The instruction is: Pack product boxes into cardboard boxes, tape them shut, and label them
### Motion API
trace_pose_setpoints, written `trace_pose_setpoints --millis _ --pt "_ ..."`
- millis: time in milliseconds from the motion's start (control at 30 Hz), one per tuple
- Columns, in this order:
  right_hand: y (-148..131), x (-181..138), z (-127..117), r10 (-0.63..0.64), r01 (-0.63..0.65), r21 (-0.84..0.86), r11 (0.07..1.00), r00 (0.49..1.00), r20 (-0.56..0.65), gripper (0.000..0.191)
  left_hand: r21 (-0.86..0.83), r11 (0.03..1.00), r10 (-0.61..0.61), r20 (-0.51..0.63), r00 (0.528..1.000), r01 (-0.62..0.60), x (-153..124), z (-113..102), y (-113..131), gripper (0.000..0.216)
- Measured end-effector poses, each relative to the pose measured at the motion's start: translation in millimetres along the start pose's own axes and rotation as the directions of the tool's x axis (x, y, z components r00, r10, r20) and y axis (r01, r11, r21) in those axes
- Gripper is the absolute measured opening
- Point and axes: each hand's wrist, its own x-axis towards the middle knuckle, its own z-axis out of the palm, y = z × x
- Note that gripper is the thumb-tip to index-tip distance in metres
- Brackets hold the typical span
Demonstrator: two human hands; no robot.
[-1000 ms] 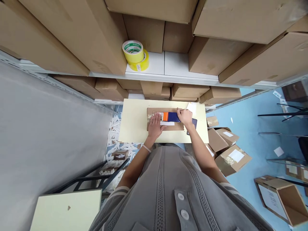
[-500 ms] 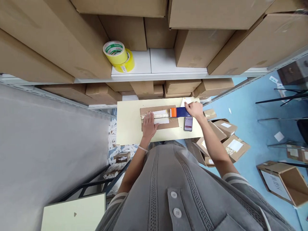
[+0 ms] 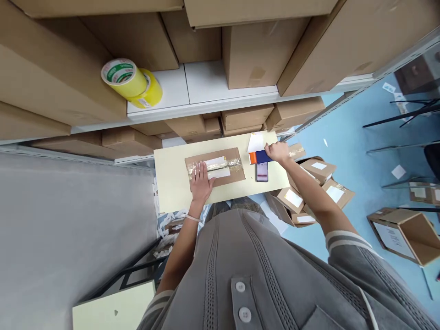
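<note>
Slip judged possible if pressure was eased: flat brown cardboard carton, left of centre on cream rectangular tabletop, was held down only by left hand, fingers flat, slightly spread, nothing pinched. Flat dark-blue tool with orange end was gripped in right hand, fingers curled round it; dark-edged rectangular phone, just nearer, could have been knocked by low sweep. White paper sheet was seen beyond. Right side was crowded by brown labelled cartons; far side was bounded by white shelf.

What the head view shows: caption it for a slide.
Left hand on a taped box, right hand gripping a blue tool.
</note>
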Motion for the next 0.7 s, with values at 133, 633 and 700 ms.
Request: trace_pose_setpoints --millis 133,633,700 --pt "-24 7 13 -0.062 0.061 0.022 0.998 0.997 0.043 0.059 0.020 1.000 0.002 0.010 1.000 -0.002 0 1 1 0.076" --pt "-48 46 21 0.155 -0.230 0.208 0.951 0.934 0.323 0.041 0.063 0.998 0.014 -0.031 0.999 -0.012 1 11 -4 0.079" --pt "-40 41 27 0.227 -0.346 0.242 0.906 0.883 0.411 0.041 0.054 0.998 0.017 -0.030 0.999 -0.016 0 12 -5 0.079"
